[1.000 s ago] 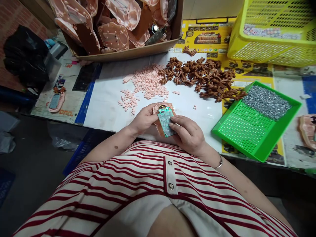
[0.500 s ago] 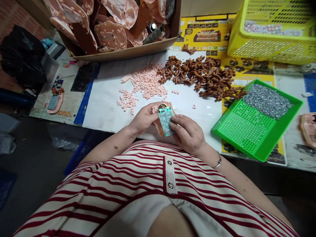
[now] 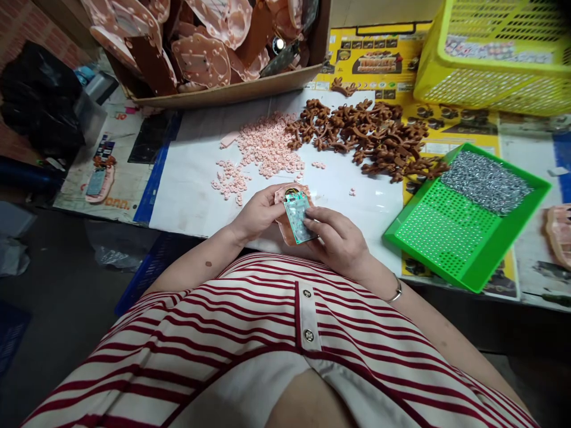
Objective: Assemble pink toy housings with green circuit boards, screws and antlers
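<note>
My left hand (image 3: 260, 215) is wrapped round the left side of a pink plastic shell (image 3: 285, 233), close to the table's front edge. Over the shell lies a green circuit board (image 3: 297, 217), tilted, its lower right part gripped by my right hand (image 3: 338, 238). A round part with a dark rim (image 3: 293, 193) shows at the board's top edge. Beyond my hands are a heap of small pink plastic pieces (image 3: 267, 145) and a pile of brown branching pieces (image 3: 370, 134).
A cardboard box (image 3: 232, 92) of pink shells stands at the back left. On the right sits a green perforated tray (image 3: 439, 223) holding small metal screws (image 3: 486, 181). Behind it is a yellow basket (image 3: 495, 83). Another shell with a board (image 3: 100, 181) lies far left.
The circuit board has tilted slightly in my right hand, its lower end shifting a little. Both hands keep their hold, and the piles look the same.
</note>
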Action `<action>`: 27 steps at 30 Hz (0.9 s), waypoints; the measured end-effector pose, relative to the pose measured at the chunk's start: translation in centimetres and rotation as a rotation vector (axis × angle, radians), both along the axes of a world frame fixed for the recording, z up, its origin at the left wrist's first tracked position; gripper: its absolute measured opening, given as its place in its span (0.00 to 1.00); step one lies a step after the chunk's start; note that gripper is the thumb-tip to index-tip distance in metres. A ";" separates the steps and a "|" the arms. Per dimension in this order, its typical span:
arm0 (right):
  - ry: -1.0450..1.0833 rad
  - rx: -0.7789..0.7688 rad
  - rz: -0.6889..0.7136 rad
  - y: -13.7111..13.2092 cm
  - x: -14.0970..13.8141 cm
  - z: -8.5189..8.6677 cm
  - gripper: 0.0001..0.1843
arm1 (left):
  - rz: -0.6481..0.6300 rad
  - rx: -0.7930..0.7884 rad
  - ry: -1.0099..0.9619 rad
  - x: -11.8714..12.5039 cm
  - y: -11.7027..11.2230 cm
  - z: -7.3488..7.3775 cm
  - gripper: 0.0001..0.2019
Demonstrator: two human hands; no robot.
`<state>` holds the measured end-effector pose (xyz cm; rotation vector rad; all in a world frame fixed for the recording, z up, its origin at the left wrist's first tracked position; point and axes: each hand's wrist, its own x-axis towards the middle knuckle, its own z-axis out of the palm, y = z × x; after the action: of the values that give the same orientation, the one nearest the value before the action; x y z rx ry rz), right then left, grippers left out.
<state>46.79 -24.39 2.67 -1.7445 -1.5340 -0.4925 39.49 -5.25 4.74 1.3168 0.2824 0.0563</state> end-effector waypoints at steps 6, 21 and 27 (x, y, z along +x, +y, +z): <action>0.040 -0.007 0.025 -0.3 0.0 -0.5 0.17 | -0.069 -0.061 0.047 0.0 0.8 0.1 0.18; 0.023 -0.120 0.037 0.4 -0.2 0.4 0.24 | -0.098 -0.291 0.118 0.3 0.8 0.0 0.20; 0.032 -0.219 -0.002 1.0 0.3 0.8 0.42 | -0.120 -0.206 0.116 0.5 0.8 -0.4 0.23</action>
<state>47.10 -23.43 3.43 -1.9096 -1.6129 -0.3052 39.96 -4.46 4.36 1.1313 0.2990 -0.1479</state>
